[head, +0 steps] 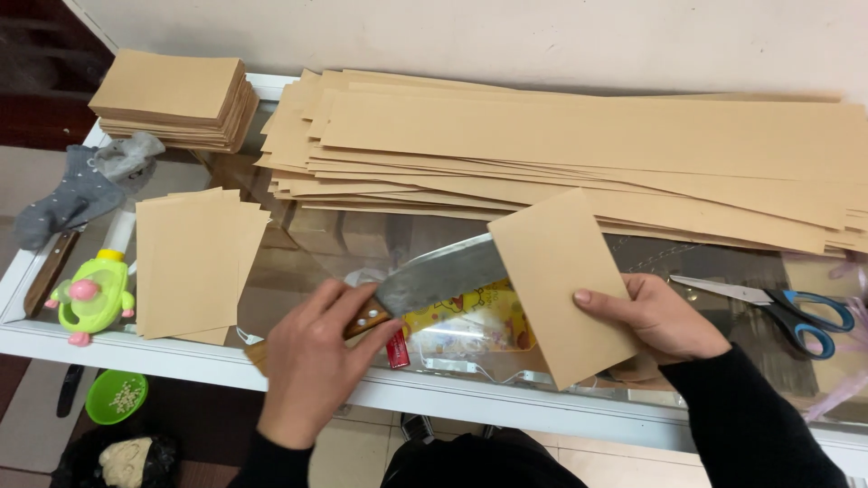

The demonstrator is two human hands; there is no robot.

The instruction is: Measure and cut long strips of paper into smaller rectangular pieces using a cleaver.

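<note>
My left hand [312,361] grips the wooden handle of a broad kitchen knife [443,271], whose blade points right and runs behind a folded sheet of brown paper [561,280]. My right hand [655,316] holds that sheet by its right edge, thumb on top. Both hands hover over the near side of a glass-topped table [452,393]. The knife's tip is hidden by the sheet.
Long brown paper strips [588,154] are piled along the back. A stack of cut rectangles [176,99] sits back left, and loose cut sheets [194,262] at left. Scissors [787,312] lie at right. A grey sock [77,194] and a green toy [90,294] are far left.
</note>
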